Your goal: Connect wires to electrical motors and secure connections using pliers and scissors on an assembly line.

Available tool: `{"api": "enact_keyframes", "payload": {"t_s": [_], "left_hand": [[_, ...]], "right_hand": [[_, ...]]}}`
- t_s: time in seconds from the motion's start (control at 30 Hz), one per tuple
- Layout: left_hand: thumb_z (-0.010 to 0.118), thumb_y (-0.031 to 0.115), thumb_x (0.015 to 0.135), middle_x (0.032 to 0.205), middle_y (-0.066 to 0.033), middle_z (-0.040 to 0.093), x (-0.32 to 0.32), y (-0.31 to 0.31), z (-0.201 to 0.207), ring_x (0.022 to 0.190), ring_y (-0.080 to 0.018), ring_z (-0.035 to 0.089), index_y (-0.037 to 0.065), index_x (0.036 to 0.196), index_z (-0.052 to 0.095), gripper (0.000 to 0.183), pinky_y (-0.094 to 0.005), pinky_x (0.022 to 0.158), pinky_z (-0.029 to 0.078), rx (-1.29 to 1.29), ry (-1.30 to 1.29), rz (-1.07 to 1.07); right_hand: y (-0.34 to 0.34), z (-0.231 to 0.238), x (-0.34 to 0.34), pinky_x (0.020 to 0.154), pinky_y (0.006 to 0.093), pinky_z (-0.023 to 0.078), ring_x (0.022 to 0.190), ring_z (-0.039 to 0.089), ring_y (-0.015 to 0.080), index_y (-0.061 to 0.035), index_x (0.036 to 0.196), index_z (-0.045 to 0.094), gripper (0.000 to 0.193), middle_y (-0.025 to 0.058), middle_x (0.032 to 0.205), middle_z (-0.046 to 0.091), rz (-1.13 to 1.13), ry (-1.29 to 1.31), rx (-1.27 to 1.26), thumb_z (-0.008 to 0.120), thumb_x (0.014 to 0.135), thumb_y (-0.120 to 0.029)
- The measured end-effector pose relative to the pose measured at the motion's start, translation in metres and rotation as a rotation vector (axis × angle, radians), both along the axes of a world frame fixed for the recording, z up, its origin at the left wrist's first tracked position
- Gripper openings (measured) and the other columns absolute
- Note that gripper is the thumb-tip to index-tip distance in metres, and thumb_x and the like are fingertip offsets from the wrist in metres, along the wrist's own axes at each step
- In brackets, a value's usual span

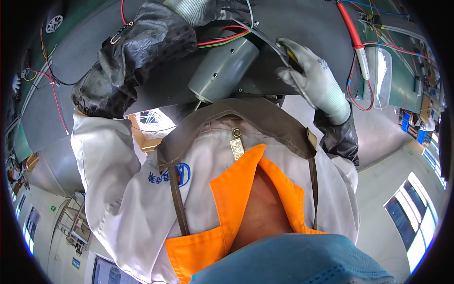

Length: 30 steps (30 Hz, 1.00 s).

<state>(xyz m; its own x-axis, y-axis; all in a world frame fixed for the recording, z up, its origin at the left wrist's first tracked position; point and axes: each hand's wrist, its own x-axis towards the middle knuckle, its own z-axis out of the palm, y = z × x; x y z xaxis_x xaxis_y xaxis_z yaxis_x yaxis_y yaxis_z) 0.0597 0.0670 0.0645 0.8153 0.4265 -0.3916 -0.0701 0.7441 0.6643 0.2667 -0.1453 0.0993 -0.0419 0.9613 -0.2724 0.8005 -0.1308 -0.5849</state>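
View from the head camera, as I watch from a distance. The left hand (218, 10), gloved, lies at the upper edge near one end of a long grey strip (268, 39); its fingers are partly cut off, and I cannot tell whether they grip. The right hand (313, 73), in a pale glove, is half curled, its thumb apart from the forefinger, with the strip running across it; I cannot tell how firmly it holds. A yellow piece (292, 57) shows inside the curl. Between the hands, nearer me, a grey cylinder (223, 70) lies slanted over the dark worktop (309, 22), a thin rod (198, 105) projecting from its lower end. Red wires (222, 41) and a green wire (226, 43) pass by its upper end. To the right I note a red stick (350, 26) with a pale end, beside a clear box (385, 90).
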Motion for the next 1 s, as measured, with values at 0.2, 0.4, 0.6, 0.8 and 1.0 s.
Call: {"api": "enact_keyframes", "payload": {"t_s": [0.2,0.4,0.6,0.8,1.0], "left_hand": [[0.058,0.020,0.099,0.109,-0.0104,0.069,-0.030,0.011,-0.018,0.098,-0.0210,0.067,-0.001,0.123,0.060,0.032,-0.0380,0.087,0.055,0.264,0.081,0.092],[0.067,0.026,0.093,0.086,-0.0036,0.063,-0.203,-0.029,0.003,0.082,-0.0092,0.059,-0.004,0.115,0.061,0.037,-0.0281,0.077,0.051,0.921,0.926,-0.554],[0.070,0.020,0.083,0.117,-0.0206,0.064,-0.164,-0.107,0.007,0.108,-0.0396,0.062,0.000,0.134,0.053,0.058,-0.0490,0.090,0.051,1.614,0.947,0.140],[0.068,0.020,0.077,0.127,-0.0340,0.047,-0.077,-0.105,-0.041,0.114,-0.0509,0.049,-0.005,0.138,0.044,0.070,-0.0540,0.100,0.041,1.649,0.787,0.700],[0.059,0.044,0.094,0.134,-0.0237,0.056,-0.048,0.119,-0.047,0.114,-0.0386,0.062,0.005,0.140,0.048,0.061,-0.0445,0.095,0.052,1.663,1.139,0.844]], "right_hand": [[0.000,0.010,-0.008,0.075,0.0434,0.054,0.088,0.070,0.0356,-0.0020,0.130,0.057,0.064,0.0210,0.096,0.069,-0.170,-0.001,-0.159,0.074,0.086,-0.046],[-0.016,-0.011,0.021,0.079,0.0408,0.054,0.095,0.069,0.0317,-0.0049,0.132,0.057,0.049,0.0221,0.111,0.068,-0.190,-0.666,0.123,0.070,0.089,-0.024],[0.030,-0.041,-0.047,0.072,0.0259,0.054,0.084,0.067,0.0112,0.0058,0.124,0.059,0.042,0.0039,0.098,0.068,-0.486,1.034,-0.529,0.072,0.091,-0.017],[0.140,-0.054,-0.092,0.075,0.0385,0.055,0.082,0.069,0.0290,-0.0003,0.104,0.068,0.027,0.0149,0.100,0.072,-0.115,0.381,-0.048,0.069,0.089,-0.023],[0.246,-0.051,-0.121,0.085,0.0483,0.053,0.102,0.064,0.0419,-0.0039,0.108,0.066,0.027,0.0257,0.107,0.067,-0.081,0.247,0.469,0.059,0.093,-0.026]]}}
